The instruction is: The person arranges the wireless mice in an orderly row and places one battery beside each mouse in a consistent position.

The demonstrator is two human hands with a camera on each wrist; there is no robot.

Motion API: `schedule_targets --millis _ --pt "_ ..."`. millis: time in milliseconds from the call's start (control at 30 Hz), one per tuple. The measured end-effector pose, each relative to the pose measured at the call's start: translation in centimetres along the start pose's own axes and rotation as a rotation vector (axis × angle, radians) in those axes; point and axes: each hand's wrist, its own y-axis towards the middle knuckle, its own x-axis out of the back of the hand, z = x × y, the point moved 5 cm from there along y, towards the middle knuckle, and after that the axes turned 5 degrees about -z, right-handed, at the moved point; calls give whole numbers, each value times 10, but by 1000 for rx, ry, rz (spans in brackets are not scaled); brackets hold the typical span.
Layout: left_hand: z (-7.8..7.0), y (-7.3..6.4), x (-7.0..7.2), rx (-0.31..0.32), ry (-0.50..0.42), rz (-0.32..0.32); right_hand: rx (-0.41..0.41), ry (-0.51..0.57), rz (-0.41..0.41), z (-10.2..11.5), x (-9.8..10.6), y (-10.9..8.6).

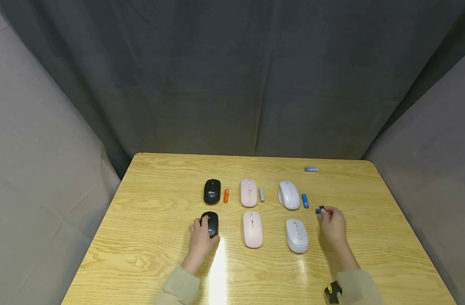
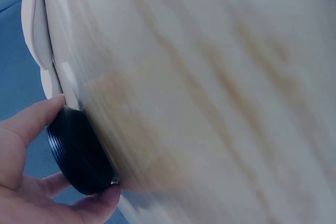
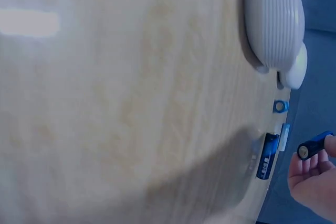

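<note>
My left hand (image 1: 203, 241) grips a black computer mouse (image 1: 213, 224) at the front left, fingers and thumb on its sides. In the left wrist view the mouse (image 2: 81, 150) shows its ridged side between thumb and fingers. On the right, my right hand (image 1: 334, 226) pinches a dark blue battery (image 3: 314, 145) between thumb and fingers, raised over the table. Close to it a blue battery (image 3: 268, 156) lies on the wood. Nearest to this hand are a white mouse (image 1: 297, 235) and another blue battery (image 1: 305, 201).
Behind stand a second black mouse (image 1: 211, 191), a pink mouse (image 1: 249, 192) and a white mouse (image 1: 289, 195). Another pink mouse (image 1: 253, 229) sits mid-front. An orange battery (image 1: 226, 196) and a pale battery (image 1: 261, 195) lie between them; a blue-grey battery (image 1: 311, 169) lies near the back edge.
</note>
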Motion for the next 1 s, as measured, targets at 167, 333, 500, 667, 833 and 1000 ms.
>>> schedule_targets --millis 167,333,500,667,833,1000 --pt "1 0 -1 0 2 1 -7 -41 9 -3 -3 -13" --pt "2 0 -2 5 -1 8 -49 -63 62 -9 -9 -24" --pt "2 0 -2 4 -3 8 -108 -98 92 -15 -14 -30" --pt "2 0 -2 3 -2 9 -129 -130 100 -17 -16 -33" --pt "2 0 -3 4 -1 10 -140 -155 99 -18 -17 -35" --pt "3 0 -3 10 0 10 -147 -177 98 -15 -18 -37"
